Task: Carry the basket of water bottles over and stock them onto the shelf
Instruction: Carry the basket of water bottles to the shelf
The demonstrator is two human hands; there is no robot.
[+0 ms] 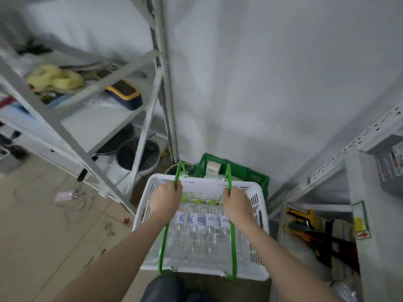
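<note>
A white slatted plastic basket (257, 216) with two green wire handles hangs in front of me. Inside it lie several clear water bottles (201, 227) with white-and-blue labels and yellow-green caps, side by side. My left hand (166, 198) grips the left green handle (180, 171) near its top. My right hand (237, 204) grips the right green handle (227, 173) the same way. A grey metal shelf unit (102, 125) stands to the left, and a second perforated metal shelf (331, 162) stands to the right.
A green crate (250, 173) with small items sits on the floor just beyond the basket, against a white sheet wall. A dark pot (137, 155) stands under the left shelf. Yellow cloth (56, 78) and a yellow-edged case (125, 93) lie on that shelf. Cables trail on the floor at left.
</note>
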